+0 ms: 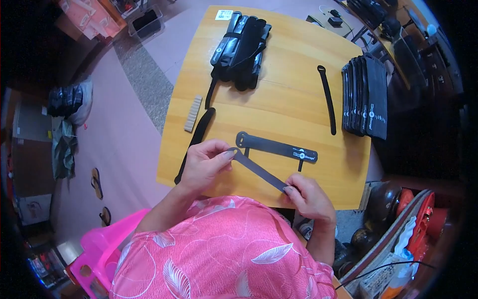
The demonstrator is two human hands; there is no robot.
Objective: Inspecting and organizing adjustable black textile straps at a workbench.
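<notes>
Between my two hands a thin dark grey strap (261, 172) stretches slantwise over the near part of the table. Its end with a hole is pinched by my left hand (205, 164), and the lower end is gripped by my right hand (311, 198). Just beyond it lies a wider flat black strip (275, 147) with a holed left end and white print on the right; two narrow black tabs stick out beneath it. A long black strap (200, 132) runs beside my left hand, its lower part partly hidden by that hand.
The yellow wooden table (294, 77) carries a tied bundle of black strips (241, 50) at the far left. Nearer are a ribbed beige block (192, 113) and, on the right, another black strap (327, 99) beside a standing row of black pouches (366, 97). A pink plastic chair (107, 241) stands lower left.
</notes>
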